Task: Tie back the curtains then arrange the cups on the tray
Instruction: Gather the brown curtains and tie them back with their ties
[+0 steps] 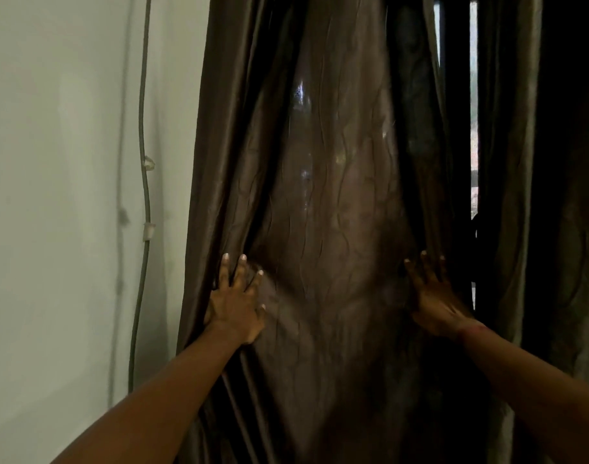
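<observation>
Both palms lie flat, fingers spread, on the dark curtain [336, 195] hanging before you, left hand [238, 304] and right hand [433, 298] at its edges; it looks like soft, slippery satin, so bunch it in full fists.

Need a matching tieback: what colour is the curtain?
The curtain is dark glossy brown, head view.

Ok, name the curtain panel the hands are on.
The left curtain panel, beside the wall: left hand and right hand rest on it. The right curtain panel hangs untouched.
</observation>
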